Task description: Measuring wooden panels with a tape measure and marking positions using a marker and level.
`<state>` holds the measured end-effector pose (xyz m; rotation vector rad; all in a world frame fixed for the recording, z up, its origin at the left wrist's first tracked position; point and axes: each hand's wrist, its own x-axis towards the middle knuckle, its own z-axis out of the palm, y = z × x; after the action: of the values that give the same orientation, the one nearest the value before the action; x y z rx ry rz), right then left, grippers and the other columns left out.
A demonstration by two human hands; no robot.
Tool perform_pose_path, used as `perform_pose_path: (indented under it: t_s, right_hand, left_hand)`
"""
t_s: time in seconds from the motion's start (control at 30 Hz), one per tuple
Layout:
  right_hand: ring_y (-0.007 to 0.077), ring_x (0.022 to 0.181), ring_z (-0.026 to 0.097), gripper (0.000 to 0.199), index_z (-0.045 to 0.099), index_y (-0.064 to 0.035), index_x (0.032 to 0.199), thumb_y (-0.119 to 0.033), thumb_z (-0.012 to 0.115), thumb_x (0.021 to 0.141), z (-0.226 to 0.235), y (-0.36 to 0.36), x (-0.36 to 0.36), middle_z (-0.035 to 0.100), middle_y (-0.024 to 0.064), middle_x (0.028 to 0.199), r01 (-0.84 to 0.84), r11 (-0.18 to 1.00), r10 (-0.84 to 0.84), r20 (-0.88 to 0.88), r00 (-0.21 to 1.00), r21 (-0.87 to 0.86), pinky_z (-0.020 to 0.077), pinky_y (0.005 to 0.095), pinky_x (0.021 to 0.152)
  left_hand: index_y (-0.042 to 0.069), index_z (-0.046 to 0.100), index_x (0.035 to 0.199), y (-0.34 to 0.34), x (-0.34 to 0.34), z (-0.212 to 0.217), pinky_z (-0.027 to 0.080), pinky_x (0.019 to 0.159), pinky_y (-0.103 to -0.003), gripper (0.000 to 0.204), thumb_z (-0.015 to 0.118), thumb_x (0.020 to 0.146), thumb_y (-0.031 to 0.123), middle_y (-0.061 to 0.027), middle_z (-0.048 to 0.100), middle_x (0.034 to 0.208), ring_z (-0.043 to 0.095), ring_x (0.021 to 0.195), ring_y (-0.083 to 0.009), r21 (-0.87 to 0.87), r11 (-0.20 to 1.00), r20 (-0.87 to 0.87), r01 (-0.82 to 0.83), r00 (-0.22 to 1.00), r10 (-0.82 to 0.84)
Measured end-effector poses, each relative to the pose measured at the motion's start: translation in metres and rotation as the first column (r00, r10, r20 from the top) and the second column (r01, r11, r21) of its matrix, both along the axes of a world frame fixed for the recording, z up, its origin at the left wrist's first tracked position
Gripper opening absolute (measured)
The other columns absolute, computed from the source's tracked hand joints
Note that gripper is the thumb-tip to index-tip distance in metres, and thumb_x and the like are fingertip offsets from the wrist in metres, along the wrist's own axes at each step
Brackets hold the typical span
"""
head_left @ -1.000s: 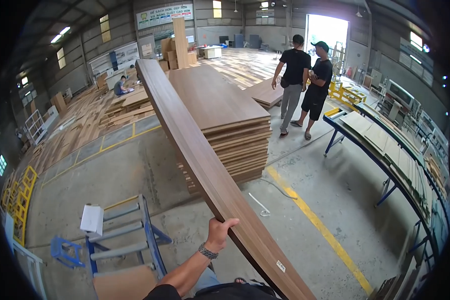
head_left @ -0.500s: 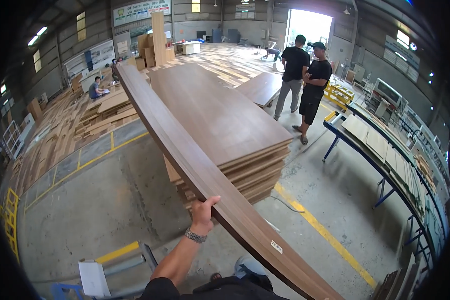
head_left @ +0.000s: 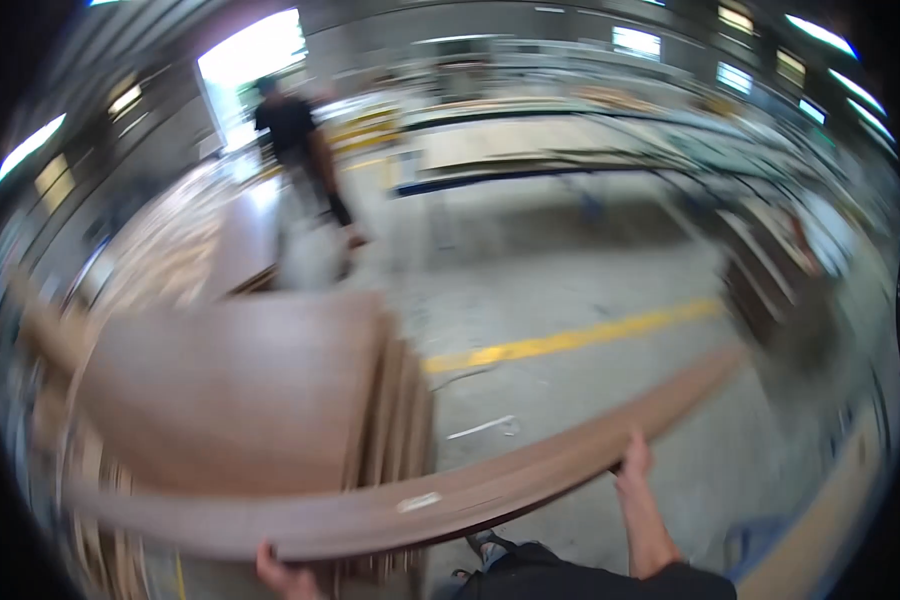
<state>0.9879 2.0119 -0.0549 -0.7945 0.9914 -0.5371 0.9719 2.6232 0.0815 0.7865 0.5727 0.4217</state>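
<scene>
now long brown board held crosswise low in view, over board stack; right hand closed on its near edge, left hand gripping lower edge from beneath, fingers partly hidden; picture blurred; person in dark shirt stands beyond, yellow floor line behind board

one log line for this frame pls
left hand: under board edge | right hand: gripping board | stack: behind board | view: blurred

Wood factory hall: board stack, concrete floor with yellow line, high roof lights.
</scene>
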Motion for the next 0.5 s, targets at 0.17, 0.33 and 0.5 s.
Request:
perform_pose_path:
  t_s: [0.17,0.33,0.5]
  right_hand:
    - [0.0268,0.107,0.062,0.067,0.056,0.0134,0.119,-0.041,0.072,0.084,0.044,0.089,0.004,0.064,0.0206,0.117,0.042,0.950,-0.168,-0.392,0.904,-0.309,0.0493,0.0398,0.091]
    - [0.0265,0.107,0.062,0.065,0.058,0.0130,0.117,-0.041,0.072,0.084,0.053,0.136,-0.042,0.065,0.0215,0.115,0.134,0.951,-0.236,-0.373,0.897,-0.280,0.0486,0.0388,0.090]
    - [0.0286,0.107,0.062,0.065,0.057,0.0127,0.120,-0.040,0.071,0.085,0.056,0.173,-0.057,0.064,0.0210,0.118,0.159,0.938,-0.264,-0.338,0.903,-0.309,0.0486,0.0380,0.090]
  left_hand:
    - [0.011,0.054,0.132,0.137,-0.021,-0.072,0.034,0.110,-0.045,0.055,0.061,0.085,0.039,-0.0147,0.053,0.132,0.044,0.125,-0.0317,0.493,0.870,-0.167,0.022,0.984,0.070]
    - [0.015,0.033,0.147,0.249,0.003,-0.168,0.032,0.112,-0.052,0.065,0.048,0.091,0.047,-0.0174,0.042,0.140,0.046,0.123,-0.0370,0.943,0.310,-0.154,0.123,0.985,0.078]
    - [0.010,0.040,0.145,0.233,0.039,-0.143,0.035,0.107,-0.044,0.058,0.048,0.095,0.040,-0.0141,0.046,0.140,0.045,0.124,-0.0300,0.623,0.754,-0.170,0.210,0.977,-0.132]
